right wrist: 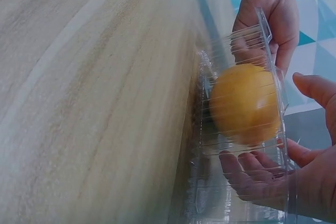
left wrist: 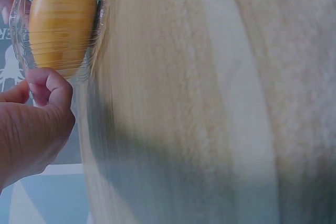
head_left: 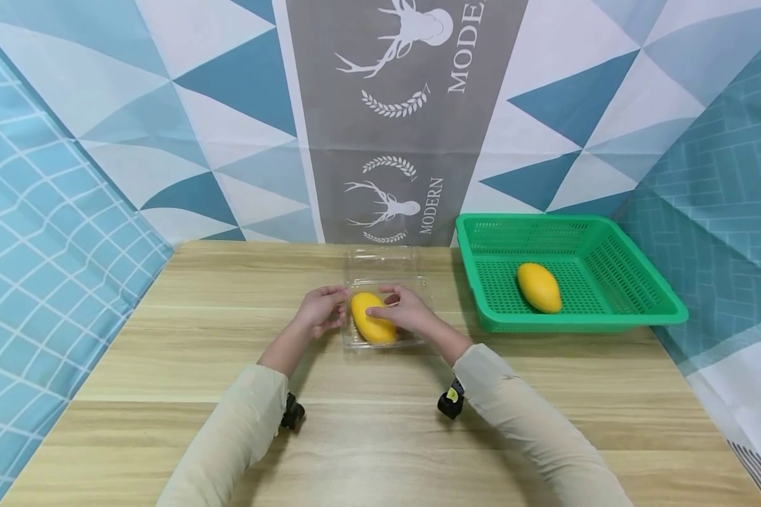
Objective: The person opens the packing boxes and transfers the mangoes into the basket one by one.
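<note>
A yellow mango [head_left: 372,330] lies tilted in a clear plastic box [head_left: 358,345], whose lid [head_left: 385,263] stands folded back behind it. My left hand [head_left: 322,310] is at the box's left side; in the left wrist view its thumb and forefinger pinch the rim by the mango [left wrist: 63,22]. Over the right part of the box is my right hand [head_left: 406,310], its thumb overlapping the mango in the head view. Through the clear ridged wall, the right wrist view shows the right hand's spread fingers [right wrist: 252,166] beside the mango [right wrist: 244,103], a small gap between.
To the right, a green plastic basket [head_left: 583,319] holds a second mango [head_left: 539,287]. The wooden table [head_left: 368,436] ends at a patterned backdrop [head_left: 380,169] just behind the box. Small black wrist cameras hang under both sleeves.
</note>
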Demonstrator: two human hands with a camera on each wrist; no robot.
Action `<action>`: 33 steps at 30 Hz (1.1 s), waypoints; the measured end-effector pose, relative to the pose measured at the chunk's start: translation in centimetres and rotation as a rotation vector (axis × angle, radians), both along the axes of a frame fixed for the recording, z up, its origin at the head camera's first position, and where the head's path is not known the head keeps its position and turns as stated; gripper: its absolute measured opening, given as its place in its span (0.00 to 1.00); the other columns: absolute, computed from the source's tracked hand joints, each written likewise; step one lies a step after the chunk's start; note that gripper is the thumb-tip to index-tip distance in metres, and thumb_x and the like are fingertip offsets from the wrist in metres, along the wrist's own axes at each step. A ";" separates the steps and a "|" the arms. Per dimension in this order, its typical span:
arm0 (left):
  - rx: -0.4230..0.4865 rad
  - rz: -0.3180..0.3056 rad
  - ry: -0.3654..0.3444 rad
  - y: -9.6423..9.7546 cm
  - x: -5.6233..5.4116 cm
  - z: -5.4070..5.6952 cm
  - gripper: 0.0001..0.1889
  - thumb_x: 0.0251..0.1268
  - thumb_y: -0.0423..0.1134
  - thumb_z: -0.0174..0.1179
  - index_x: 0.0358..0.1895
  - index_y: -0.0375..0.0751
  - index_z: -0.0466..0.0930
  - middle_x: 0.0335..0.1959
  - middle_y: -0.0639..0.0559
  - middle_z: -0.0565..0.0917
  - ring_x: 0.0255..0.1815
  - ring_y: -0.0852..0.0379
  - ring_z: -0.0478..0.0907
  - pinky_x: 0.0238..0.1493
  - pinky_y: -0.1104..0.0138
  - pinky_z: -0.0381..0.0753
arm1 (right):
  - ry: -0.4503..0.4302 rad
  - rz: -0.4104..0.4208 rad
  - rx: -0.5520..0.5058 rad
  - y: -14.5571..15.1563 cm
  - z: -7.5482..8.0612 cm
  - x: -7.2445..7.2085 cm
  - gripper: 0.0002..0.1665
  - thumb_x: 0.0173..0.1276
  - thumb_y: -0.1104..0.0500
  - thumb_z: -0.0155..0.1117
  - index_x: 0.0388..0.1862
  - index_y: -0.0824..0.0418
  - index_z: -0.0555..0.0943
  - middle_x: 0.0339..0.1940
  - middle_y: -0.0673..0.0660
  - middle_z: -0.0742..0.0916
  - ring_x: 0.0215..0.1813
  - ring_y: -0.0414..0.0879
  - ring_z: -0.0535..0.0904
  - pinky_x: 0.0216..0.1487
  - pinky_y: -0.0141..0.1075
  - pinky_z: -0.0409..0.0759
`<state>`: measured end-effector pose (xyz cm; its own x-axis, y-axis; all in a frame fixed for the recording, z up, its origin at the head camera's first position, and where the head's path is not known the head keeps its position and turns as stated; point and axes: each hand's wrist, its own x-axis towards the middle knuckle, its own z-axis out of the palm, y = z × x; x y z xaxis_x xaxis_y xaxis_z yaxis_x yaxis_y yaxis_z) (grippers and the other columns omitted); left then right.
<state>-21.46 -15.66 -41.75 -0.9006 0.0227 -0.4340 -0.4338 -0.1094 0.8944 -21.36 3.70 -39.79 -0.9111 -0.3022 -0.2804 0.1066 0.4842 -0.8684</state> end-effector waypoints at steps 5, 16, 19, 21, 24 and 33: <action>0.001 0.002 0.000 0.0 0.0 -0.1 0.21 0.68 0.38 0.55 0.61 0.35 0.67 0.26 0.54 0.73 0.21 0.64 0.69 0.22 0.76 0.74 | -0.033 -0.008 -0.015 -0.1 -0.1 0.0 0.41 0.55 0.49 0.71 0.65 0.57 0.67 0.55 0.62 0.76 0.48 0.51 0.76 0.40 0.35 0.80; -0.010 0.002 -0.002 0.0 0.1 0.0 0.21 0.68 0.39 0.55 0.61 0.36 0.68 0.28 0.53 0.72 0.22 0.64 0.69 0.22 0.76 0.75 | -0.067 0.007 0.020 -0.9 -0.4 -0.2 0.44 0.54 0.47 0.72 0.66 0.61 0.66 0.54 0.62 0.76 0.46 0.49 0.75 0.42 0.33 0.77; -0.007 0.003 -0.005 0.0 0.1 -0.1 0.21 0.68 0.39 0.55 0.61 0.36 0.67 0.28 0.53 0.72 0.22 0.64 0.69 0.22 0.76 0.75 | -0.077 0.009 0.016 -0.9 -0.5 -0.3 0.45 0.53 0.46 0.72 0.66 0.61 0.66 0.53 0.62 0.77 0.45 0.49 0.76 0.41 0.33 0.78; -0.005 0.004 -0.007 0.0 0.0 0.0 0.21 0.68 0.39 0.54 0.61 0.36 0.67 0.29 0.53 0.72 0.22 0.64 0.69 0.22 0.76 0.75 | -0.084 0.008 0.015 -0.9 -0.7 -0.4 0.45 0.53 0.46 0.72 0.66 0.62 0.66 0.52 0.62 0.77 0.45 0.48 0.76 0.41 0.33 0.78; -0.004 0.006 -0.009 0.0 0.0 0.0 0.20 0.68 0.38 0.55 0.61 0.36 0.67 0.29 0.53 0.72 0.22 0.64 0.69 0.22 0.76 0.75 | -0.090 0.004 0.024 -1.0 -0.7 -0.5 0.46 0.53 0.45 0.72 0.66 0.62 0.66 0.52 0.61 0.78 0.45 0.48 0.76 0.43 0.34 0.78; 0.001 0.009 -0.011 0.1 -0.1 0.0 0.20 0.68 0.38 0.54 0.60 0.37 0.68 0.29 0.53 0.72 0.22 0.64 0.68 0.22 0.76 0.74 | -0.064 0.021 0.066 -1.5 -0.5 -0.5 0.43 0.53 0.44 0.72 0.62 0.64 0.71 0.47 0.59 0.81 0.41 0.46 0.77 0.37 0.32 0.77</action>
<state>-21.53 -15.56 -41.73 -0.8959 0.0152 -0.4440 -0.4427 -0.1143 0.8894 -21.88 2.23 -40.27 -0.8844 -0.3003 -0.3573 0.1496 0.5427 -0.8265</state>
